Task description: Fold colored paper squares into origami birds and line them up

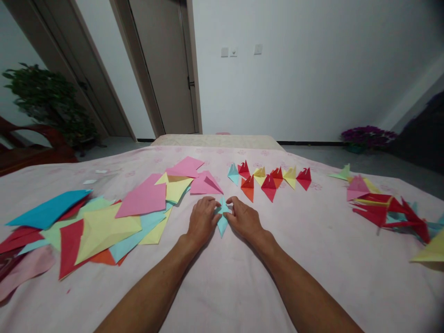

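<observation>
A light blue piece of folded paper (pixel 222 224), shaped like a narrow diamond, lies on the pink cloth in front of me with one point toward me. My left hand (pixel 205 217) grips its left edge, thumb and fingers bent around it. From the other side my right hand (pixel 243 216) grips the right edge the same way. The two thumbs nearly meet over the paper's middle. Just beyond the hands, a folded pink sheet (pixel 205 183) rests on the cloth, and several folded paper cranes (pixel 268 185) in red, orange, yellow and blue stand to the right.
Loose coloured sheets (pixel 107 226) overlap in a pile on the left. More folded papers (pixel 388 208) lie heaped at the right. The pink patterned tablecloth (pixel 305 286) covers the table. A wooden chair (pixel 45 143) and a leafy plant (pixel 45 101) stand at far left.
</observation>
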`<state>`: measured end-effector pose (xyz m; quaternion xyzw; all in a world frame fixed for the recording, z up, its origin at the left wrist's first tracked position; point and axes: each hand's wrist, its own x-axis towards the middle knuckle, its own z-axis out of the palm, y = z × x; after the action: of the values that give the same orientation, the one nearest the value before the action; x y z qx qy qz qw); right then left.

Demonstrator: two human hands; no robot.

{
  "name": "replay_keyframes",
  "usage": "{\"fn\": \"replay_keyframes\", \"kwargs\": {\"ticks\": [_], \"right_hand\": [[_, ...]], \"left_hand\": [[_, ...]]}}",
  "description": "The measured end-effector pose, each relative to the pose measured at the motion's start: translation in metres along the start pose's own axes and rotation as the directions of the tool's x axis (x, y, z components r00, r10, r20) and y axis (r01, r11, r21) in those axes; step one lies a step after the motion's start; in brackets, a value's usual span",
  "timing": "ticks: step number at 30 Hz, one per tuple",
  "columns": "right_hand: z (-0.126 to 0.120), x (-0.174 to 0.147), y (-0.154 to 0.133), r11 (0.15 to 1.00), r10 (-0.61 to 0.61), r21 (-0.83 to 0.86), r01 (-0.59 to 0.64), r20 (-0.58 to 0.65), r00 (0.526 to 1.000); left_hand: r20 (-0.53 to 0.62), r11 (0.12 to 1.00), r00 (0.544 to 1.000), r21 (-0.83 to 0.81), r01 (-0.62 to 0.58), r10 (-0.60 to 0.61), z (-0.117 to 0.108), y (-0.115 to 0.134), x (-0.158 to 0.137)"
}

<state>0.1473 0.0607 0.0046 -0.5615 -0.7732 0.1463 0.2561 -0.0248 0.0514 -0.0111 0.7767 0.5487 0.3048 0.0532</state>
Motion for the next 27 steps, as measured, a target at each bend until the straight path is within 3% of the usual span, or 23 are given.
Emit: {"fn": "replay_keyframes", "kwargs": {"ticks": [5, 10, 14, 18, 22, 27], "right_hand": [[0.003, -0.004, 0.009, 0.994, -0.111, -0.005, 0.111, -0.027, 0.993], [0.005, -0.004, 0.013, 0.991, -0.133, 0.009, 0.133, -0.007, 0.991], [-0.002, 0.003, 0.019, 0.983, -0.175, 0.065, 0.17, 0.088, 0.981], [-0.018, 0.012, 0.023, 0.947, -0.32, 0.044, 0.318, 0.212, 0.924], [-0.029, 0.016, 0.019, 0.891, -0.405, -0.076, 0.447, 0.314, 0.859], [-0.027, 0.013, 0.017, 0.796, -0.45, -0.257, 0.549, 0.356, 0.819]], "left_hand": [[0.187, 0.984, 0.969, 0.049, -0.173, 0.161, 0.001, -0.016, -0.007], [0.322, 0.959, 0.925, 0.127, -0.252, 0.201, -0.012, -0.028, -0.011], [0.29, 0.965, 0.938, 0.118, -0.233, 0.191, -0.015, -0.033, -0.01], [0.208, 0.959, 0.937, -0.007, -0.284, 0.279, -0.016, -0.032, -0.011], [0.199, 0.943, 0.922, -0.108, -0.315, 0.331, -0.021, -0.032, -0.008], [0.226, 0.946, 0.922, -0.152, -0.287, 0.316, -0.024, -0.039, 0.0]]}}
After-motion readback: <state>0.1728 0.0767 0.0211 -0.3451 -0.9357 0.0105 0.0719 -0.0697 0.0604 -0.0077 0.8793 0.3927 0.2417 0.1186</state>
